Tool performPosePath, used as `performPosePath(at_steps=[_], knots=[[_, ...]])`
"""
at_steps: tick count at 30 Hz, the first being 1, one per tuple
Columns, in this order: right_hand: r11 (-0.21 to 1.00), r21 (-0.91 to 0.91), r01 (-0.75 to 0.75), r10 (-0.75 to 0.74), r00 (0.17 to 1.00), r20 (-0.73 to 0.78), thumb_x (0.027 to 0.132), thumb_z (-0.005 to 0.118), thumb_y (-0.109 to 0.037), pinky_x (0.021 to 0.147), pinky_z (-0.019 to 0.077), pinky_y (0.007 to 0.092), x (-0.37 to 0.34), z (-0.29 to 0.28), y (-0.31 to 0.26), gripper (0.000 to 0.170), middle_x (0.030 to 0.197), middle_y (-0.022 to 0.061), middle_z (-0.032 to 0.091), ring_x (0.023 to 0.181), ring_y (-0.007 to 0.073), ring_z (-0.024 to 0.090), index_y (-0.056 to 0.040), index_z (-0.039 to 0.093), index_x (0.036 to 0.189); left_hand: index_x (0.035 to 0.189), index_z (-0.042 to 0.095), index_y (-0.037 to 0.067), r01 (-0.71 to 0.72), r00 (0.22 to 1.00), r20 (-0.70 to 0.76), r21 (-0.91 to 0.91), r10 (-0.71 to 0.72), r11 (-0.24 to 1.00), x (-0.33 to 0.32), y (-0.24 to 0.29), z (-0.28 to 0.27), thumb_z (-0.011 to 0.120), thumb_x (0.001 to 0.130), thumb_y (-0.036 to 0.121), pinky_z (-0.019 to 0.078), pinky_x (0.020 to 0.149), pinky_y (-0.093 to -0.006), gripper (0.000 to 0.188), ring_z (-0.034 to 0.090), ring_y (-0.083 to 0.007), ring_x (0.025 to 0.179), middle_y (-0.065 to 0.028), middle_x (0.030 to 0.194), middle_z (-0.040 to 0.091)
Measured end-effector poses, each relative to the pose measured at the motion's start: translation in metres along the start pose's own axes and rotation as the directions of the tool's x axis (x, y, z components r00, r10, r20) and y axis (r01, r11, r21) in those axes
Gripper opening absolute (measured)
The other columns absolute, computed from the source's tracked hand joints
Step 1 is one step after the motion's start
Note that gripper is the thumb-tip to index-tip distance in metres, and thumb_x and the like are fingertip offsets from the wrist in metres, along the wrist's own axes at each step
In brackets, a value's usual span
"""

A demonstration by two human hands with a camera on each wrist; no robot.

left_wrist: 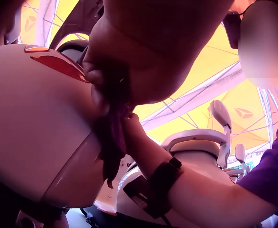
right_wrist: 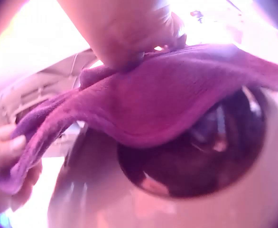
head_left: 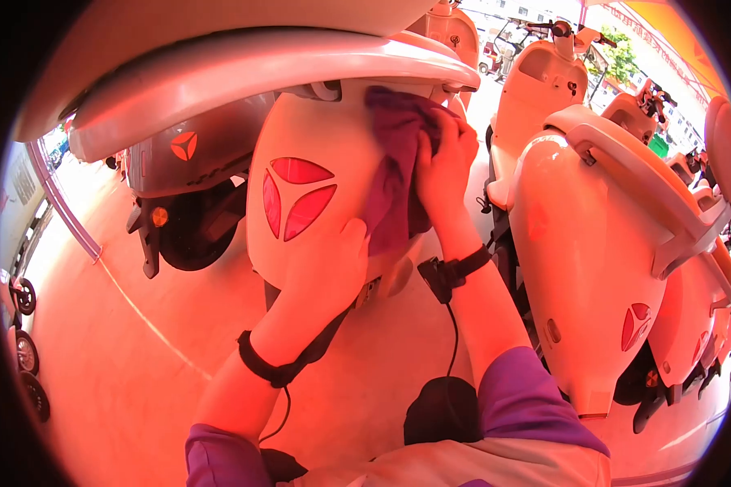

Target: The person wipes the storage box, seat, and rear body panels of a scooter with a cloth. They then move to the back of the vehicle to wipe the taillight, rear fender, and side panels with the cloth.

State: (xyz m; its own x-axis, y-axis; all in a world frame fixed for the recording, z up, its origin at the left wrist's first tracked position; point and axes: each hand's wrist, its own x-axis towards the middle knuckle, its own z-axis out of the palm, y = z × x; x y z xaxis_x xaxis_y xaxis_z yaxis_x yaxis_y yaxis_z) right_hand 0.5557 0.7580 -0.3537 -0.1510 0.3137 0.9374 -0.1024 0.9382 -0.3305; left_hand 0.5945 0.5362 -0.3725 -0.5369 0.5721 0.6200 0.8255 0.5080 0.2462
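Note:
A purple cloth (head_left: pixel 391 183) lies against the right side of a pale scooter's rear body (head_left: pixel 341 134), beside its red three-part tail light (head_left: pixel 300 172). My right hand (head_left: pixel 449 166) grips the cloth's upper right part with bent fingers. Lower down, my left hand (head_left: pixel 329 264) is at the cloth's lower left edge, below the light. In the right wrist view the left fingers (right_wrist: pixel 8 152) pinch a corner of the cloth (right_wrist: pixel 162 99), which drapes over a dark glossy oval part (right_wrist: pixel 196 166). The cloth hangs below my left hand (left_wrist: pixel 134 61) in the left wrist view.
A pale seat (head_left: pixel 260 69) overhangs the rear body. To the left stands a dark scooter (head_left: pixel 191 162); on the right are several pale scooters, the nearest (head_left: pixel 577 235) with a grab rail. Black bands with cables circle both wrists. A yellow canopy (left_wrist: pixel 205 61) spreads overhead.

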Motion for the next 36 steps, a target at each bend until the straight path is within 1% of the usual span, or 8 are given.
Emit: performPosePath(at_steps=[4,6,9,13,22,25,30,36], knots=[[0.994,0.085,-0.075,0.073,0.997,0.026,0.087,0.065,-0.013,0.099,0.0393,0.0489,0.006,0.022,-0.007,0.038,0.12,0.023,0.053,0.115,0.0421,0.048,-0.0053,0.059,0.123,0.103,0.06,0.0,0.189,0.955,-0.139,-0.391,-0.261,0.901,0.035,-0.016,-0.011,0.053,0.094,0.006,0.0491,0.057,-0.0362,0.013,0.068,-0.0238,0.074,-0.0164,0.093,0.065],[0.995,0.055,0.088,-0.091,0.993,0.07,0.082,0.067,-0.013,0.099,0.0398,0.0503,-0.001,0.022,-0.046,0.035,0.12,0.0203,0.053,0.117,0.0419,0.048,-0.006,0.061,0.117,0.11,0.058,0.0,0.388,0.803,0.095,-0.833,-0.589,0.395,0.048,-0.031,-0.033,0.049,0.097,0.004,0.0508,0.057,-0.0315,0.016,0.07,-0.0195,0.078,-0.0148,0.098,0.067],[0.914,0.307,0.266,-0.335,0.921,0.197,0.075,0.071,-0.015,0.094,0.045,0.0442,-0.037,0.015,-0.095,0.032,0.113,0.0151,0.053,0.113,0.0387,0.05,-0.007,0.062,0.105,0.113,0.05,-0.004,-0.074,0.678,0.176,-0.949,-0.714,-0.305,0.031,-0.124,-0.012,0.038,0.1,0.001,0.0613,0.071,-0.0321,0.018,0.069,-0.0316,0.1,-0.0218,0.109,0.063],[0.865,0.421,0.274,-0.432,0.832,0.348,0.07,0.072,-0.012,0.083,0.0488,0.0429,-0.083,-0.001,-0.12,0.029,0.101,0.0134,0.052,0.103,0.0358,0.053,-0.0064,0.058,0.095,0.113,0.046,-0.004,-0.074,0.514,-0.033,-0.997,-0.857,-0.005,-0.02,-0.14,0.002,0.038,0.1,0.001,0.0595,0.085,-0.0365,0.016,0.068,-0.032,0.104,-0.0223,0.114,0.06],[0.969,0.17,-0.179,0.125,0.951,0.284,0.08,0.074,-0.017,0.084,0.0492,0.0367,0.0,-0.028,-0.093,0.045,0.11,0.0167,0.054,0.096,0.0323,0.058,0.0027,0.051,0.113,0.114,0.055,-0.004,-0.213,0.857,-0.473,-0.689,-0.207,0.693,0.087,-0.119,-0.034,0.049,0.097,0.004,0.0508,0.092,-0.036,0.02,0.066,-0.0279,0.107,-0.0195,0.116,0.064],[0.946,0.295,0.131,-0.246,0.885,0.395,0.085,0.072,-0.015,0.087,0.0509,0.0402,-0.001,-0.023,-0.098,0.052,0.116,0.0179,0.051,0.1,0.0334,0.057,-0.0089,0.051,0.132,0.133,0.047,-0.002,-0.11,0.943,-0.334,-0.324,-0.005,0.94,0.098,-0.121,-0.026,0.057,0.094,0.021,0.0425,0.101,-0.0432,0.046,0.057,-0.0367,0.12,-0.0243,0.136,0.052],[0.937,0.102,0.335,-0.331,0.753,0.569,0.093,0.063,-0.017,0.089,0.0511,0.0435,0.008,0.0,-0.096,0.046,0.127,0.0222,0.054,0.107,0.0376,0.062,-0.0123,0.053,0.138,0.148,0.033,0.002,-0.2,0.923,-0.3,0.164,0.242,0.966,0.055,-0.134,-0.009,0.056,0.094,0.041,0.0359,0.107,-0.0472,0.07,0.051,-0.0403,0.126,-0.0253,0.154,0.033],[0.839,-0.214,0.5,-0.299,0.752,0.587,0.087,0.068,-0.034,0.079,0.0527,0.0462,0.039,0.005,-0.1,0.042,0.114,0.0188,0.06,0.104,0.0369,0.062,-0.0042,0.061,0.117,0.145,0.03,-0.011,0.027,0.985,-0.172,0.218,0.012,0.976,0.066,-0.097,-0.014,0.05,0.098,0.039,0.04,0.101,-0.0503,0.071,0.055,-0.0456,0.115,-0.0306,0.152,0.033]])
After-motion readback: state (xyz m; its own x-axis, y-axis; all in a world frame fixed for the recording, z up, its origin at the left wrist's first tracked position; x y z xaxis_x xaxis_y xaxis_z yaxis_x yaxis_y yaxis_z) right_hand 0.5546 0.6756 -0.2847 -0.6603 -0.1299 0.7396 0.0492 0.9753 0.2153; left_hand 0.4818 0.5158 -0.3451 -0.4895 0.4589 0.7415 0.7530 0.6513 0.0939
